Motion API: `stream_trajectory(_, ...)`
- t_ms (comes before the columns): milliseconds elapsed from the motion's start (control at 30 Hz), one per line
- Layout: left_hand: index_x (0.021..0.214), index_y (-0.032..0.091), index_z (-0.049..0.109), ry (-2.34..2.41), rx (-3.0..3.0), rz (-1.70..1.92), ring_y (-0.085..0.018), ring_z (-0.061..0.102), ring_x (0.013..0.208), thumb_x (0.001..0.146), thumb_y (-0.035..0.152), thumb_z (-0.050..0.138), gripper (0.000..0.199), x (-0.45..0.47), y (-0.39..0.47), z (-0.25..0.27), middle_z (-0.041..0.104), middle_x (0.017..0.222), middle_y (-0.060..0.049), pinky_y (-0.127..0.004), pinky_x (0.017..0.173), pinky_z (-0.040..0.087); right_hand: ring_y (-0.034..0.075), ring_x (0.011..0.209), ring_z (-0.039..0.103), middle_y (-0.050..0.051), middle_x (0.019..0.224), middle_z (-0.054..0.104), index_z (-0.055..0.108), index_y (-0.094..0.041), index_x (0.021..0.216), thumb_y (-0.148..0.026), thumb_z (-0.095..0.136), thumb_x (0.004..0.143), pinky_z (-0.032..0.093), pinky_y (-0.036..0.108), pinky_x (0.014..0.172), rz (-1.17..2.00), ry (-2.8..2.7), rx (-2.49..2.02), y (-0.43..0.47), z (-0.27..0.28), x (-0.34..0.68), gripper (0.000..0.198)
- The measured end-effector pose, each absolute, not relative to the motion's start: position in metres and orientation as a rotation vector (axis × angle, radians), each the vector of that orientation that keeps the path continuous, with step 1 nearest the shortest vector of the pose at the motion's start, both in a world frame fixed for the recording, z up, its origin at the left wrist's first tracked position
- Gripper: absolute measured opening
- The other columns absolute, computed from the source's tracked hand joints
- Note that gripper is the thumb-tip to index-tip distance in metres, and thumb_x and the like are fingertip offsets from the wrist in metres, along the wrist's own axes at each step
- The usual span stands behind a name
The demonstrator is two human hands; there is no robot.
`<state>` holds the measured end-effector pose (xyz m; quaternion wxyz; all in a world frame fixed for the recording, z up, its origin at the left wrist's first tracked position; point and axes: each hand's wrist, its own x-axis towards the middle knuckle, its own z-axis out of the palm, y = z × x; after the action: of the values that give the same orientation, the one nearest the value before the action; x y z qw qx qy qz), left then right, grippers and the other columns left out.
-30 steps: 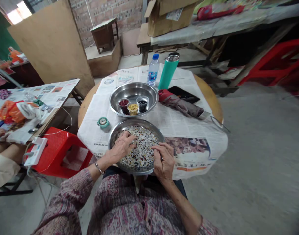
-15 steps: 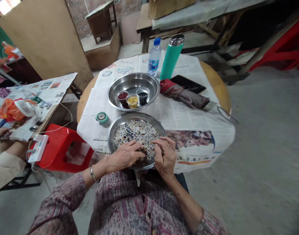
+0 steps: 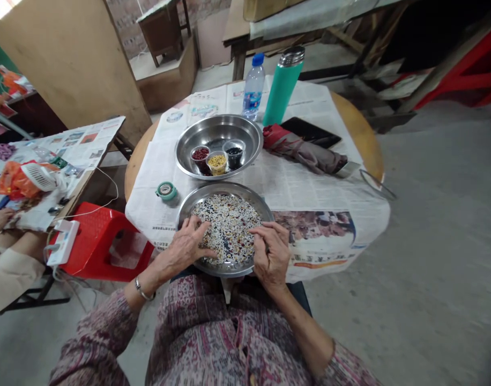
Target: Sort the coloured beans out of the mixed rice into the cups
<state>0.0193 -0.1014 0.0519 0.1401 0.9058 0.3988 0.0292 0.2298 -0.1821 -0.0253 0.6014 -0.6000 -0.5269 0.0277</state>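
Observation:
In front of me a round metal basin (image 3: 184,206) holds a layer of mixed grains (image 3: 229,217), white, black, yellow and dark red. My left hand (image 3: 190,241) rests at the basin's left side, fingers spread and touching the grains. Over the right rim, my right hand (image 3: 272,252) is closed, thumb and fingertips drawn together; anything between them is too small to make out. Behind stands a second metal basin (image 3: 245,126) with three clear cups in it: dark red beans (image 3: 200,154), yellow grains (image 3: 217,162) and black beans (image 3: 234,156).
A water bottle (image 3: 252,88), a green flask (image 3: 283,86), a folded umbrella (image 3: 305,150) and a dark flat device (image 3: 312,132) occupy the far right of the newspaper-covered table (image 3: 149,177). A green lid (image 3: 165,191) lies left. Beside the table are a red stool (image 3: 95,241) and another person's hand (image 3: 0,219).
My left hand has moved left across the basin and its fingers have spread, uncovering grains in the middle. The right hand stays nearly where it was.

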Motion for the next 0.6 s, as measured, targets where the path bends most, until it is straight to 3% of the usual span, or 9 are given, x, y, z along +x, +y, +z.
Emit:
stream_trajectory(133,0.122,0.023,0.057,1.026,2.445,0.132,-0.02,0.06,0.104,0.094,0.019,0.062,0.029,0.033,-0.113,0.048,0.056,0.115,-0.006,-0.037,0.097,0.052,0.025,0.104,0.059,0.003,0.086,0.072,0.069,-0.024,0.092,-0.017,0.051,0.093,0.047,0.046,0.094,0.059,-1.224,-1.392,-0.182,-0.026,0.23,0.019)
stream_trajectory(267,0.112,0.019,0.062,0.896,2.426,0.244,-0.018,0.061,0.101,0.094,0.009,0.053,0.022,0.061,-0.108,0.038,0.062,0.104,-0.004,-0.034,0.096,0.052,0.025,0.104,0.059,0.003,0.087,0.072,0.069,-0.024,0.092,-0.017,0.051,0.094,0.048,0.046,0.093,0.052,-1.233,-1.383,-0.182,-0.027,0.23,0.019)
stream_trajectory(500,0.126,0.021,0.06,0.829,2.616,0.261,-0.024,0.054,0.124,0.094,0.021,0.064,0.032,0.089,-0.076,0.043,0.061,0.129,-0.008,-0.046,0.112,0.043,0.025,0.105,0.059,0.004,0.087,0.072,0.07,-0.024,0.092,-0.018,0.051,0.093,0.049,0.047,0.094,0.07,-1.214,-1.39,-0.183,-0.024,0.229,0.02)
stream_trajectory(600,0.135,0.021,0.056,1.044,2.646,0.178,-0.035,0.046,0.131,0.081,0.043,0.08,0.064,0.084,-0.064,0.051,0.05,0.143,-0.014,-0.057,0.11,0.042,0.025,0.104,0.06,0.003,0.086,0.072,0.07,-0.024,0.091,-0.017,0.051,0.093,0.049,0.047,0.094,0.064,-1.213,-1.388,-0.182,-0.025,0.229,0.02)
